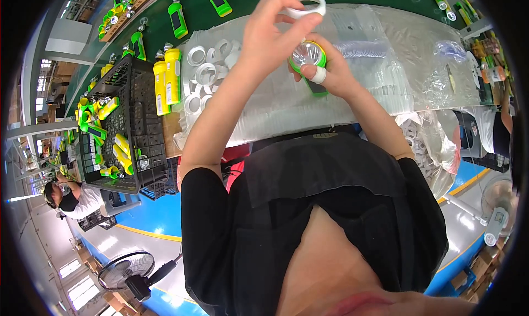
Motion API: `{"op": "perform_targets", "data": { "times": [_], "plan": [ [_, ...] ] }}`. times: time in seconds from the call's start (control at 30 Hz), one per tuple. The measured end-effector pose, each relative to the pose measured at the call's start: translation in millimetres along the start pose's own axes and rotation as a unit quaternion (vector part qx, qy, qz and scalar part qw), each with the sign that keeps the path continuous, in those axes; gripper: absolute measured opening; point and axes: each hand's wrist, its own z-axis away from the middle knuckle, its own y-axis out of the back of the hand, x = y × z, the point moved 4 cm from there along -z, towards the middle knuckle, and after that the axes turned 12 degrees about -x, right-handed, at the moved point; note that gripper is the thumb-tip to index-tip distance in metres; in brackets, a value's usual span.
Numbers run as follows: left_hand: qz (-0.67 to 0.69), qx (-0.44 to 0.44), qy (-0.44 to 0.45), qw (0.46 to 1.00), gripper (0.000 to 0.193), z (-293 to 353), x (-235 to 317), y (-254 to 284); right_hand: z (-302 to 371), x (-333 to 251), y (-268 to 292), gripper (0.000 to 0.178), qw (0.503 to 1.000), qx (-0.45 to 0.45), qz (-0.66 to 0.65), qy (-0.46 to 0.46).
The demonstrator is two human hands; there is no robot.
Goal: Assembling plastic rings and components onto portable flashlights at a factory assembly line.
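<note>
My left hand (267, 35) is raised above the table, its thumb and fingers closed on a white plastic ring (321, 8). Just below and to the right, my right hand (337, 76) grips a flashlight (307, 54) with a green and yellow rim and a dark panel on its body. The flashlight's shiny reflector faces up, and the ring is apart from it. White tape wraps the right thumb. Left of my hands, a heap of white rings (206, 73) lies on the plastic-covered table (264, 109). A row of stacked clear discs (361, 49) lies to the right.
Yellow flashlights (167, 84) lie beside a black crate (144, 112) holding more flashlights at left. Green flashlights (177, 19) rest on a green surface beyond the table. A clear bag of white rings (427, 148) hangs at right. Other people (82, 200) sit at both sides.
</note>
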Motion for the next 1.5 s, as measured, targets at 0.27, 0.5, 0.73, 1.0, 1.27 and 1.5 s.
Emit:
{"op": "perform_targets", "data": {
  "times": [0.27, 0.5, 0.73, 1.0, 1.27, 1.5],
  "plan": [
    [-0.199, -0.061, -0.116, 0.971, 0.03, -13.6, 4.6, -19.4, -1.1, 1.6, 3.4, 0.038, 0.999, 0.014, 0.038, 0.003],
    [-0.012, -0.026, -0.014, 1.0, 0.015, 16.8, 11.3, 23.6, -0.9, -5.2, 9.8, 0.031, 0.998, 0.06, 0.016, 0.032],
    [-0.197, -0.101, -0.065, 0.973, 0.031, 32.9, 24.1, 14.8, -2.4, -4.5, 10.7, 0.034, 0.998, 0.058, 0.034, -0.003],
    [-0.205, -0.153, -0.054, 0.965, 0.035, 24.4, 29.0, 7.0, -1.9, -57.8, 24.4, 0.045, 0.914, 0.004, 0.384, 0.133],
    [-0.218, -0.172, -0.089, 0.957, 0.044, 14.9, 30.8, -36.3, -3.3, -124.4, 42.6, 0.038, 0.809, -0.188, 0.555, -0.051],
    [-0.117, -0.142, -0.043, 0.982, 0.038, 15.0, 18.6, -49.4, -19.5, -131.3, 37.8, 0.032, 0.765, -0.255, 0.572, -0.151]
  ]
}}
